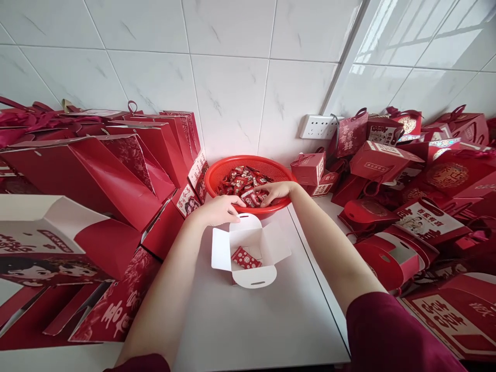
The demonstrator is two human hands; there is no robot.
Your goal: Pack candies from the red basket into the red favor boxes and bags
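Note:
In the head view, a red perforated plastic basket (217,168) stands against the wall, filled with small red wrapped candies (242,178). My right hand (278,192) reaches over the basket's right rim, its thumb and fingers closed around a wrapped candy (251,198) on the pile. At the front left rim is my left hand (222,209), with thumb and fingers apart and nothing visible in it. Just below it sits a paper gift box (220,250), white inside, with its flaps spread. One red patterned packet (246,258) lies inside the box.
Large red paper bags (116,170) crowd the left side. On the right, many red gift boxes (382,160) are piled up. A white power strip (318,127) is mounted on the tiled wall. The white tabletop (256,330) extends toward me.

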